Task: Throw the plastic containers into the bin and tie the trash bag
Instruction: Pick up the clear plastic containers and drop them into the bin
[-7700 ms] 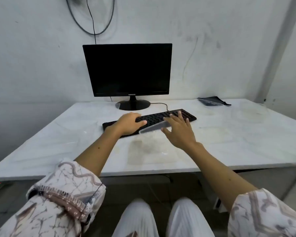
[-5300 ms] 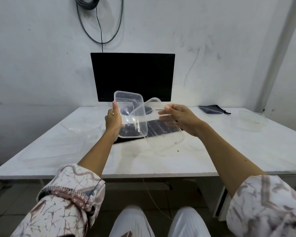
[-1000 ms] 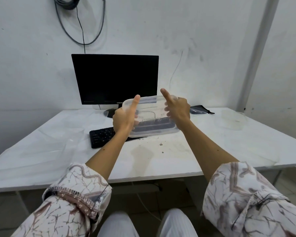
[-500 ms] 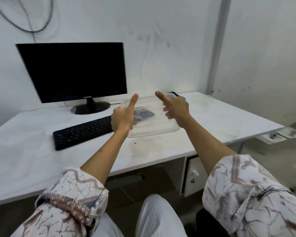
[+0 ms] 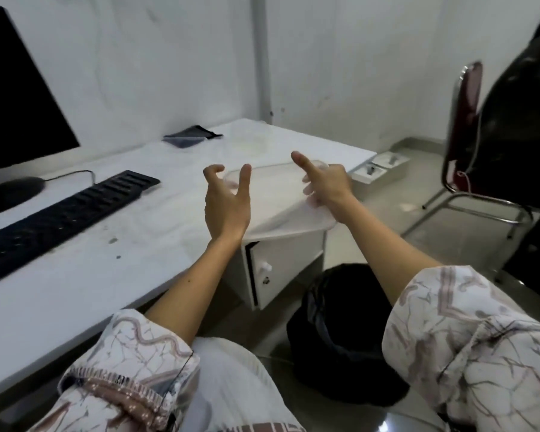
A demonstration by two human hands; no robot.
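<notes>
A clear lidded plastic container (image 5: 278, 199) hangs above the right end of the white desk (image 5: 106, 263), tilted down toward me. My right hand (image 5: 326, 185) grips its right end, index finger pointing up. At the container's left end is my left hand (image 5: 228, 202), its fingers spread apart and no longer closed on it. On the floor at the lower right, below my right forearm, stands the bin lined with a black trash bag (image 5: 340, 325), its mouth open.
A black keyboard (image 5: 60, 210) and a monitor (image 5: 13, 88) sit on the desk's left. A dark pouch (image 5: 190, 137) lies at the back. A white cabinet (image 5: 281, 263) stands under the desk. To the right are a metal chair (image 5: 468, 132) and a black bag (image 5: 521, 126).
My view has swung right and down, bringing the bin into sight. The container has moved right over the desk's end. My left hand has let go and spread; the right still holds it.
</notes>
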